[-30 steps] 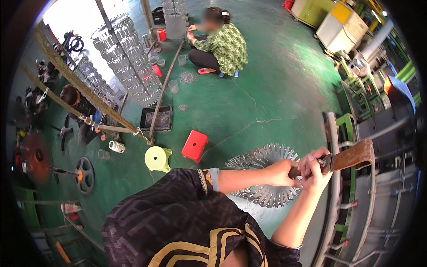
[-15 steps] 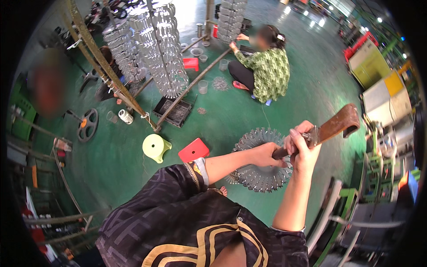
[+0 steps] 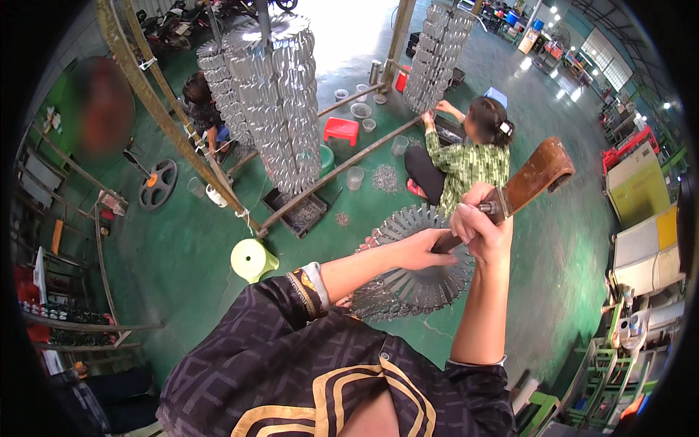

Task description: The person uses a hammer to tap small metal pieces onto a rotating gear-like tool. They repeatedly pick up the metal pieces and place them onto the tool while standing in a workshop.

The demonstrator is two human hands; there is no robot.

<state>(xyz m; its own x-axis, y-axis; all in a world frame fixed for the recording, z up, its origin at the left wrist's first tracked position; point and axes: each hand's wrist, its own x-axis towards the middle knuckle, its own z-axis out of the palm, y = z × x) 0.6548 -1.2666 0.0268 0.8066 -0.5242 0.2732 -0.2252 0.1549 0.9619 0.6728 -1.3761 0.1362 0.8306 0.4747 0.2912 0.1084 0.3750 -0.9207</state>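
With both hands I grip a rod topped by a flat, rusty metal hook [image 3: 537, 180]. My right hand [image 3: 483, 231] is closed round it just below the hook. Lower down, my left hand [image 3: 421, 250] wraps the rod near the top of a stack of round, finned metal racks [image 3: 426, 290]. The stack hangs tilted below my hands, its lower end toward my body and partly hidden by my left forearm. Silvery metal pieces line its sides.
Similar tall stacks [image 3: 273, 102] hang from a metal frame [image 3: 342, 171] ahead. A co-worker in a green patterned shirt [image 3: 477, 167] sits by another stack [image 3: 435, 58]. A yellow-green stool [image 3: 253, 260], black crate [image 3: 295, 213], red stool [image 3: 341, 131] and loose metal pieces [image 3: 386, 178] are on the floor.
The stack now shows more of its side and leans toward my body. Both hands keep their hold. My view has shifted, and the near red stool is no longer plainly visible.
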